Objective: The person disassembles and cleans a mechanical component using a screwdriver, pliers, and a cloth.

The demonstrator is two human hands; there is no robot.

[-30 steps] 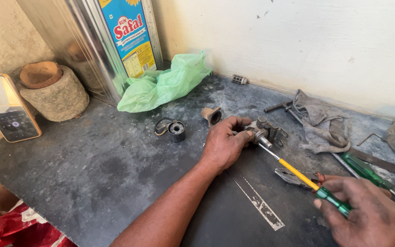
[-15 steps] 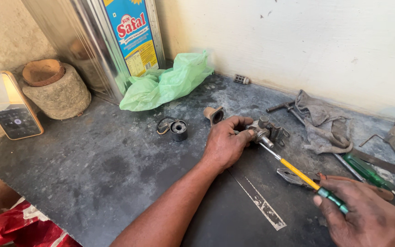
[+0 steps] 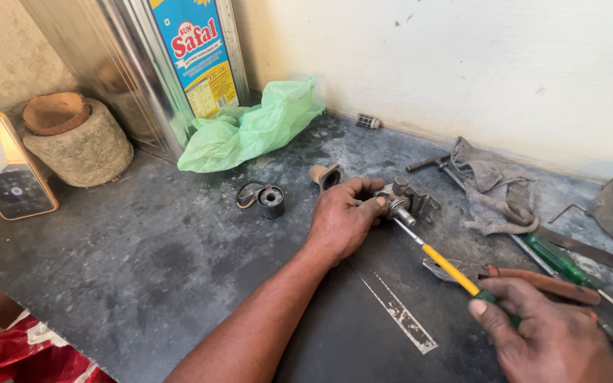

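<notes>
My left hand (image 3: 342,216) grips a small grey metal valve-like part (image 3: 407,202) and holds it down on the dark worktop (image 3: 143,262). My right hand (image 3: 544,333) is closed on the green handle of a screwdriver with a yellow shank (image 3: 448,268). Its metal tip rests against the metal part, right by my left thumb. A small brown fitting (image 3: 326,174) lies just behind my left hand.
A round coil with a wire loop (image 3: 267,198) lies left of the hand. Pliers (image 3: 526,278), a green-handled tool (image 3: 558,259), a grey rag (image 3: 491,184), a green plastic bag (image 3: 257,128), a large tin can (image 3: 172,64), a stone block (image 3: 79,142) and a phone (image 3: 5,170) surround the work spot.
The hands and screwdriver stay almost as they were; my right hand has shifted slightly down the handle and the view has moved a little.
</notes>
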